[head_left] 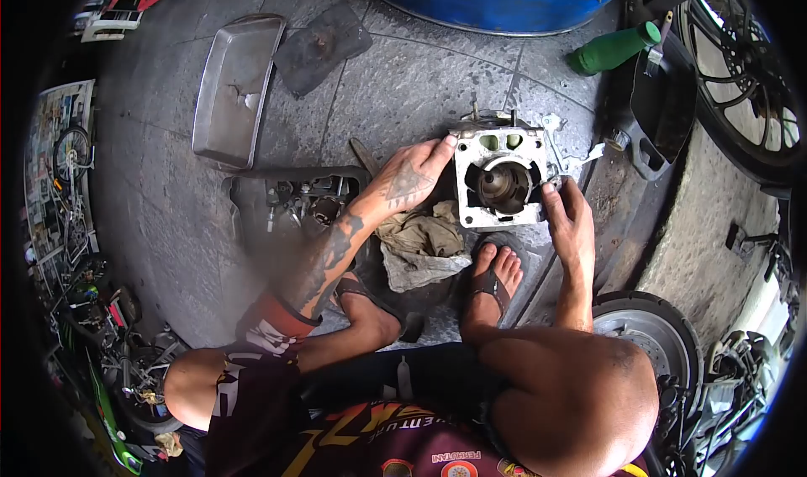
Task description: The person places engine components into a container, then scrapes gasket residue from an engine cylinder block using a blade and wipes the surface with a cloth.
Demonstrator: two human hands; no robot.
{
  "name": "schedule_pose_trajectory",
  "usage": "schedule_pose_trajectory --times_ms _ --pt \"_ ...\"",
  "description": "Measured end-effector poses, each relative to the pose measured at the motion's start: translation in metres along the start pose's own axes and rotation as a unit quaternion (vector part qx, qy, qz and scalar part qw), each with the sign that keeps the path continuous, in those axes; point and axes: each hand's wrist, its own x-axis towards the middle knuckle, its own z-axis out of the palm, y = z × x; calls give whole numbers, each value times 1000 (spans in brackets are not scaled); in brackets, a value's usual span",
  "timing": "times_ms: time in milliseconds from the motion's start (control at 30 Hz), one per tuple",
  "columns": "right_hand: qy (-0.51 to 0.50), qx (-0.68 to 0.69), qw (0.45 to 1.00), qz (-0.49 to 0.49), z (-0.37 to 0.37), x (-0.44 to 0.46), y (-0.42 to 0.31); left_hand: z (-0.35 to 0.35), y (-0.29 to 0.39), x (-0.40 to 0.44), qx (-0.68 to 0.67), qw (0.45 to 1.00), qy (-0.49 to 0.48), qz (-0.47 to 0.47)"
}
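Between my two hands is a metal engine block (464,170), its square machined face turned up toward me and a round bore in the middle. My left hand (412,174) grips its upper left side, thumb on the corner and the other fingers hidden behind. On the lower right edge, my right hand (569,216) presses its thumb, with the fingers curled round the side. Studs stick out at the far end. A crumpled grey rag (420,246) lies on the floor just below my left wrist.
Left of my forearm, a dark tray (290,174) holds metal parts and bolts. Farther off are an oblong metal pan (235,99), a dark flat sheet (322,47) and a blue drum (496,6). At right lie a green bottle (614,48), a brush (660,47) and wheels (647,330).
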Motion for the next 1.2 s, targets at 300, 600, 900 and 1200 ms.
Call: schedule_pose_trajectory --times_ms 300,600,900,1200 --pt "62 221 972 54 -10 0 4 -14 -18 -3 141 979 53 136" --pt "104 270 953 91 -4 -14 8 53 -85 -57 473 813 -46 338" --pt "127 297 940 109 -12 -4 20 -129 -16 -16 -383 873 -298 -46" --pt "105 338 933 65 -6 0 23 -244 -63 17 142 947 275 87"
